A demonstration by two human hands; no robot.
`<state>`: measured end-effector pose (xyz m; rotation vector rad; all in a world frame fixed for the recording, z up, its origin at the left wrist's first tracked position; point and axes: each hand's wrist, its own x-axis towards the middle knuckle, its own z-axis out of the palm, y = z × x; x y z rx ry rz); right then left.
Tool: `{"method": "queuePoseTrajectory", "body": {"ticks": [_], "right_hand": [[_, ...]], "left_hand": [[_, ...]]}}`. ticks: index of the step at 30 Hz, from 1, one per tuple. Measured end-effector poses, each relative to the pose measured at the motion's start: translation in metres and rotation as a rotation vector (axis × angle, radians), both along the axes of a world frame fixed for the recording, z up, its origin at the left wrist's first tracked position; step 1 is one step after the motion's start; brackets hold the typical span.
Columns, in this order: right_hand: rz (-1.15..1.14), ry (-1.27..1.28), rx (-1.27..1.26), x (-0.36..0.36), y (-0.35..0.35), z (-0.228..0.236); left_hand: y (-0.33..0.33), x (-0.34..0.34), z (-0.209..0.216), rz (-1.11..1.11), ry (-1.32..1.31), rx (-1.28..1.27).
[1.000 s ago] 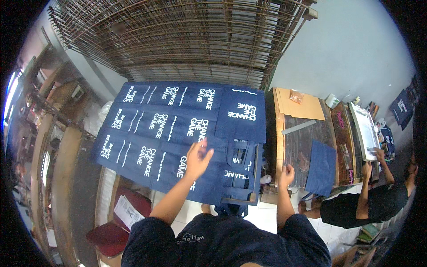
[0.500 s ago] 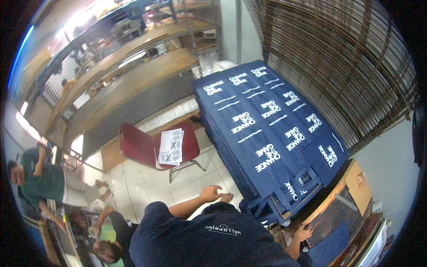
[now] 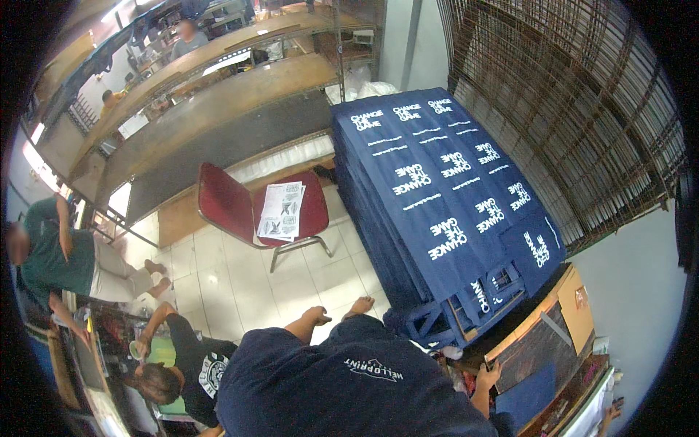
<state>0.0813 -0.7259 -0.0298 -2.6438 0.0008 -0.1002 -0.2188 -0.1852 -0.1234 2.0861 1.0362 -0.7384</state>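
My left hand (image 3: pixel 315 315) hangs in front of my navy shirt (image 3: pixel 313 379), over the tiled floor. Its fingers are loosely curled and hold nothing I can see. One bare foot (image 3: pixel 360 306) shows beside it. My right hand (image 3: pixel 489 375) grips the near left corner of a dark board (image 3: pixel 535 346) with a tan border, which lies on a bench at my right. A blue cloth piece (image 3: pixel 526 397) rests on that board. Just beyond stands a tall stack of navy cloth panels (image 3: pixel 429 200) with white printed lettering, some loose pieces hanging at its near end.
A red chair (image 3: pixel 309 204) holding printed sheets (image 3: pixel 280 211) stands left of the stack. Long wooden shelves (image 3: pixel 240 95) fill the back. Wire racks (image 3: pixel 553 109) line the right wall. Two people work at left, one in green (image 3: pixel 62 247), one in black (image 3: pixel 193 364).
The view has shifted, so the stack appears further right and higher. My left hand has drawn closer to my body. My right hand stays at the board's corner.
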Motion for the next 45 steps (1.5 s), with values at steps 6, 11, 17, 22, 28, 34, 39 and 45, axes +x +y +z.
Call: {"method": "queuePoseTrajectory", "body": {"ticks": [6,11,17,22,28,34,39,45], "right_hand": [[0.073,0.08,0.05,-0.006,-0.016,0.0],[0.023,0.105,0.074,-0.012,-0.02,0.001],[0.043,0.075,-0.01,-0.012,-0.009,0.0],[0.058,0.256,0.13,-0.02,-0.001,0.038],[-0.033,0.338,0.05,-0.023,-0.007,0.033],[-0.058,0.339,0.072,-0.032,-0.016,0.029],[-0.112,0.393,0.098,-0.049,-0.031,0.009],[-0.128,0.575,0.041,-0.095,-0.078,-0.018]], "left_hand": [[-0.008,0.071,0.024,-0.037,-0.16,-0.004],[-0.009,0.101,0.04,-0.101,-0.24,-0.019],[0.004,0.069,-0.004,-0.137,-0.176,0.024],[0.032,0.034,-0.057,-0.06,-0.083,-0.096],[0.034,0.066,-0.047,-0.125,-0.116,-0.167],[0.014,0.126,-0.025,-0.189,-0.194,-0.136],[-0.005,0.154,0.01,-0.195,-0.244,-0.208],[-0.001,0.16,-0.002,-0.229,-0.131,-0.374]]}}
